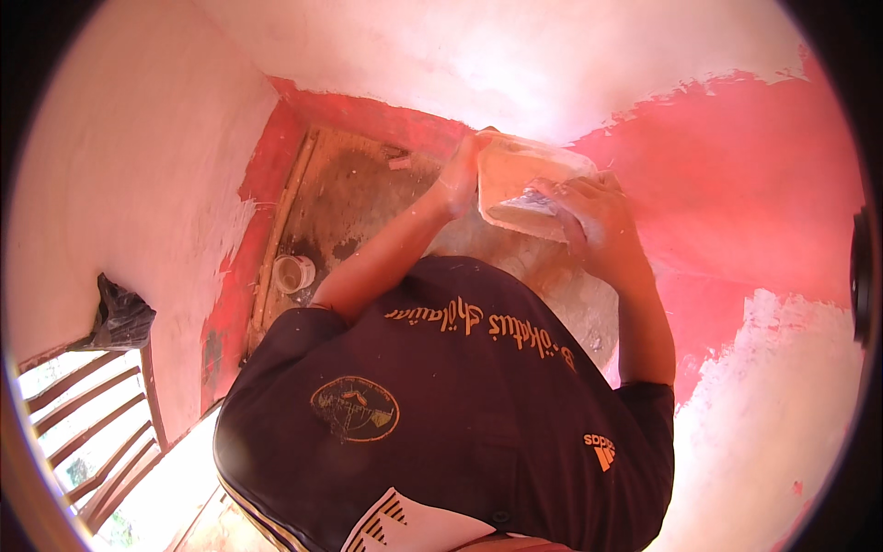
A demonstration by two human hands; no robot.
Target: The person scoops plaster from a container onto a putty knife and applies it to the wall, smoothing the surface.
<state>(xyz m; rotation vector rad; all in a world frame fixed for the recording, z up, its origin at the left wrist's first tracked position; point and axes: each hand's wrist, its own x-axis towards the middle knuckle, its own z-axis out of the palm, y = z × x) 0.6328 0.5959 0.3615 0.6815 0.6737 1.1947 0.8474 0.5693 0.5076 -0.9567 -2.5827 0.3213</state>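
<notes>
My left hand (463,173) is closed round the left edge of a pale rectangular tub (529,152), held up in front of me near the wall. My right hand (596,210) comes in from the right, its fingers closed on a flat greyish scraper (535,202). The scraper's blade lies over the tub's near side, at its opening. Pale smears coat the tub and the fingers of both hands. How much the tub contains is hard to make out in the glare.
White coating partly covers the red wall (727,175) ahead and to the right. On the stained floor (368,198) at left stands a small white bucket (293,273), near a wooden strip (287,212). A barred window (97,414) and black plastic (122,315) are farther left.
</notes>
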